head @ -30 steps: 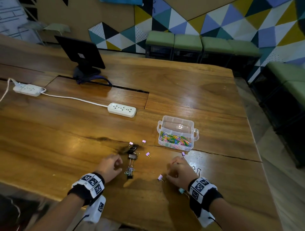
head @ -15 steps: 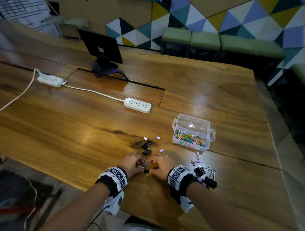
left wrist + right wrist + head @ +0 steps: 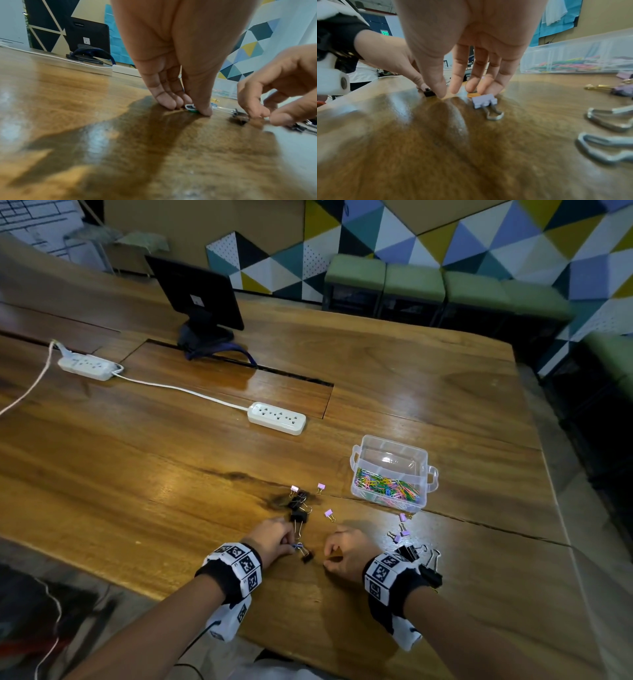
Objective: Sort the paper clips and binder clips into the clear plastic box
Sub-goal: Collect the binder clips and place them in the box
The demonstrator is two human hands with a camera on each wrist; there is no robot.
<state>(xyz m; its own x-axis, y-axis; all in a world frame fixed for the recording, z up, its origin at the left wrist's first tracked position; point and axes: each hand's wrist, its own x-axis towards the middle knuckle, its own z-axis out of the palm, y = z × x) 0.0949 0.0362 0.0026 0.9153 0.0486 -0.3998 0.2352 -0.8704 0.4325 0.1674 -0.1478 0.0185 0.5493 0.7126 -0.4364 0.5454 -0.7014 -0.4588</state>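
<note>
The clear plastic box [image 3: 394, 451] stands open with coloured paper clips inside, and shows in the right wrist view as the box [image 3: 573, 54]. My left hand [image 3: 274, 541] presses thumb and fingers down on the table and pinches white and green paper clips [image 3: 190, 108]. My right hand [image 3: 346, 553] is just to its right, fingertips on the wood, pinching at an orange paper clip [image 3: 472, 95]. A small black binder clip [image 3: 429, 93] lies between the two hands. A purple binder clip [image 3: 485, 101] lies in front of my right fingers.
Black binder clips [image 3: 298, 506] and purple binder clips [image 3: 329, 513] lie beyond my hands. More purple ones [image 3: 400, 534] and black ones [image 3: 409, 553] sit by my right wrist. A power strip [image 3: 276, 418] and a monitor [image 3: 198, 296] stand farther back. The table edge is close on the near side.
My right hand has come left from the clips near the box to the spot beside my left hand. The left hand has stayed by the black clips and closed on paper clips.
</note>
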